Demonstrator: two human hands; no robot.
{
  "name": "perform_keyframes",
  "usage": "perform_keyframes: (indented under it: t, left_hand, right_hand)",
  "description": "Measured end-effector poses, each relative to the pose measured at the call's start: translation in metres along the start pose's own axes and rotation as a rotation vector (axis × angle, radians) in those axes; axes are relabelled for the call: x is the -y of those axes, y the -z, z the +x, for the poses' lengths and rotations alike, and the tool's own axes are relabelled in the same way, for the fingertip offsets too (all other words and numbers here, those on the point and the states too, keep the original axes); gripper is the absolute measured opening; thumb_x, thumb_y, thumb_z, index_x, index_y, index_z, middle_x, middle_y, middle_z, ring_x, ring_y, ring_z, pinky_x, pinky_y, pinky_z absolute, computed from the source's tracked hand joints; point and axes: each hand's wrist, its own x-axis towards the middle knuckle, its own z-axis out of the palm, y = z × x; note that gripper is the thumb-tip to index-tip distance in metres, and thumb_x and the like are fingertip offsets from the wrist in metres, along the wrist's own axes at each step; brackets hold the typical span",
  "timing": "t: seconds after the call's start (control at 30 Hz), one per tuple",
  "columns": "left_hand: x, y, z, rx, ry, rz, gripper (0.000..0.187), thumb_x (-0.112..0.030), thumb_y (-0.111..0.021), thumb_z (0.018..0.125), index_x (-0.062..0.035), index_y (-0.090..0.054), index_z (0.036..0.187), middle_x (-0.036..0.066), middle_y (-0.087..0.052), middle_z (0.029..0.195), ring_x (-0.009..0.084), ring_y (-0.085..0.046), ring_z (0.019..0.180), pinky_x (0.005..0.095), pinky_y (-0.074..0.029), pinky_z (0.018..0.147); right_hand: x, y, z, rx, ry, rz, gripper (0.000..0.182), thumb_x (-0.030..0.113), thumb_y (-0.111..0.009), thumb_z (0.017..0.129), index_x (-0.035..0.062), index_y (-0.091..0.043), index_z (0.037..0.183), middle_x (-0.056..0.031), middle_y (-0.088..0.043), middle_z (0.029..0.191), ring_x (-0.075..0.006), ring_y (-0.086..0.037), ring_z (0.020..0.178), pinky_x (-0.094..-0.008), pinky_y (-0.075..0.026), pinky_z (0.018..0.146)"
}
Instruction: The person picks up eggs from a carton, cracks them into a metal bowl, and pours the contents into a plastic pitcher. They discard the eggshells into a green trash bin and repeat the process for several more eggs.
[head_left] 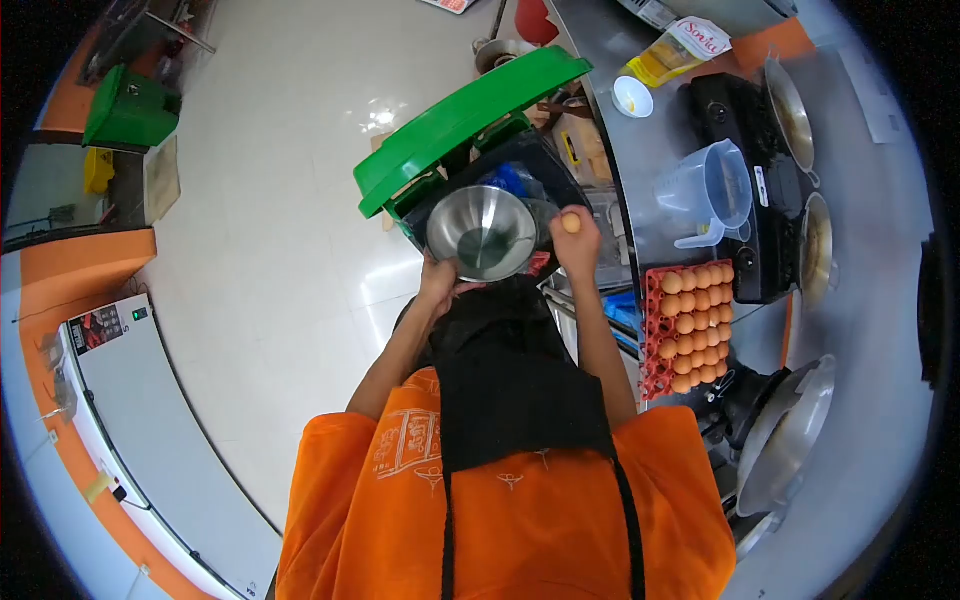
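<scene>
Pale glossy floor [280, 200] on the left, steel counter [645, 140] down the right. Green bin [470, 125] ahead, dark liner [550, 170] inside.

Steel bowl [481, 235] in front of black apron [520, 400], overlapping bin mouth as seen from above. Can't tell whether touching it. Something at bottom of bowl, maybe just reflection; can't tell.

Left hand [440, 283]: curled on bowl's near-left edge, bowl firmly in grasp. Right hand [577, 243]: fingers folded round one brown egg [571, 222], just beside bowl's right side. Cracks in shell: can't tell at this size.

On counter: red tray [651, 300] with more eggs [699, 321], clear jug [705, 190] just beyond, then small white bowl [632, 97] and oil pouch [680, 50]. Black stove [712, 130] to the right of jug.

Handling, as a judgement: spread pressure evenly round egg, no hard fingertip pinch. Hold bowl level, fingers well under the curve; one-sided grip likely to let far rim dip. Keep bowl clear of bin edges to avoid knocks. Move both hands slowly, elbows in, away from tray.
</scene>
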Motion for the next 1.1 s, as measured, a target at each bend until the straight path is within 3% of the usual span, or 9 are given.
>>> perform_keyframes:
  t: [0.07,0.13,0.2,0.27,0.37,0.57,0.67,0.87,1.1]
  left_hand:
    - [0.009,0.0,0.005,0.025,0.014,0.039,0.058,0.004,-0.042,0.082,-0.012,-0.021,0.134,0.021,-0.043,0.127,0.0395,-0.059,0.103,0.05,-0.061,0.067]
    - [0.031,0.002,0.026,0.053,-0.051,0.09,0.06,0.003,-0.042,0.082,-0.013,-0.021,0.136,0.02,-0.042,0.128,0.0397,-0.056,0.106,0.0509,-0.06,0.068]
    - [0.036,-0.008,0.028,0.04,-0.037,0.162,0.062,-0.001,-0.046,0.083,-0.0125,-0.02,0.138,0.019,-0.042,0.129,0.0352,-0.058,0.104,0.0473,-0.059,0.072]
    - [0.031,-0.017,0.027,0.028,-0.016,0.184,0.066,-0.001,-0.046,0.081,-0.0144,-0.018,0.139,0.018,-0.041,0.13,0.0371,-0.055,0.109,0.0505,-0.059,0.072]
    - [0.032,-0.018,0.03,0.03,0.015,0.17,0.069,-0.002,-0.047,0.081,-0.0163,-0.015,0.141,0.018,-0.041,0.131,0.0376,-0.055,0.11,0.0514,-0.059,0.072]
    - [0.042,-0.017,0.032,0.065,-0.039,0.144,0.073,-0.002,-0.047,0.082,-0.0152,-0.011,0.144,0.019,-0.042,0.132,0.0386,-0.057,0.106,0.0504,-0.059,0.072]
    - [0.041,-0.016,0.032,0.073,-0.033,0.138,0.075,0.0,-0.045,0.081,-0.0144,-0.008,0.145,0.02,-0.041,0.133,0.0401,-0.057,0.106,0.0507,-0.059,0.072]
    - [0.043,-0.015,0.038,0.045,-0.011,0.155,0.077,0.002,-0.044,0.081,-0.0154,-0.006,0.146,0.021,-0.04,0.133,0.0424,-0.056,0.106,0.051,-0.059,0.069]
    - [0.043,-0.014,0.04,0.1,-0.062,0.157,0.078,0.002,-0.045,0.08,-0.0182,-0.007,0.146,0.021,-0.041,0.132,0.0418,-0.058,0.102,0.05,-0.06,0.065]
  right_hand:
    - [0.0,-0.01,0.005,0.197,0.051,0.044,0.022,0.016,-0.072,0.071,0.0035,-0.062,0.087,-0.015,-0.065,0.077,-0.0265,-0.066,0.073,-0.0364,-0.051,0.068]
    - [0.015,-0.028,0.006,0.468,0.089,-0.149,0.028,0.018,-0.071,0.07,0.0026,-0.06,0.091,-0.0153,-0.065,0.082,-0.0301,-0.065,0.077,-0.0369,-0.051,0.072]
    - [-0.002,-0.05,0.01,0.681,0.128,-0.251,0.034,0.022,-0.071,0.071,0.003,-0.058,0.097,-0.0188,-0.064,0.089,-0.0357,-0.063,0.085,-0.0386,-0.05,0.077]
    - [-0.008,-0.056,0.016,0.887,0.113,-0.372,0.044,0.027,-0.069,0.076,0.0038,-0.054,0.11,-0.0236,-0.062,0.102,-0.0403,-0.059,0.098,-0.0412,-0.047,0.084]
    - [-0.002,-0.056,0.009,0.82,0.146,-0.48,0.044,0.033,-0.064,0.082,0.0042,-0.053,0.114,-0.0255,-0.061,0.106,-0.0409,-0.058,0.101,-0.0442,-0.046,0.086]
    - [0.028,-0.039,0.002,0.787,0.108,-0.526,0.049,0.049,-0.051,0.09,0.0087,-0.049,0.119,-0.0276,-0.062,0.099,-0.0443,-0.059,0.097,-0.0508,-0.047,0.081]
    - [0.028,-0.033,0.004,0.77,0.129,-0.454,0.05,0.051,-0.049,0.091,0.0105,-0.048,0.12,-0.0276,-0.063,0.094,-0.046,-0.06,0.092,-0.0532,-0.047,0.076]
    - [0.061,-0.004,0.014,0.609,0.235,-0.667,0.052,0.054,-0.046,0.091,0.0105,-0.048,0.119,-0.0248,-0.065,0.09,-0.0449,-0.063,0.084,-0.0522,-0.049,0.07]
    - [0.145,0.055,0.014,0.194,0.403,-0.368,0.046,0.048,-0.052,0.09,0.0065,-0.051,0.111,-0.0238,-0.064,0.088,-0.0427,-0.063,0.08,-0.0504,-0.05,0.066]
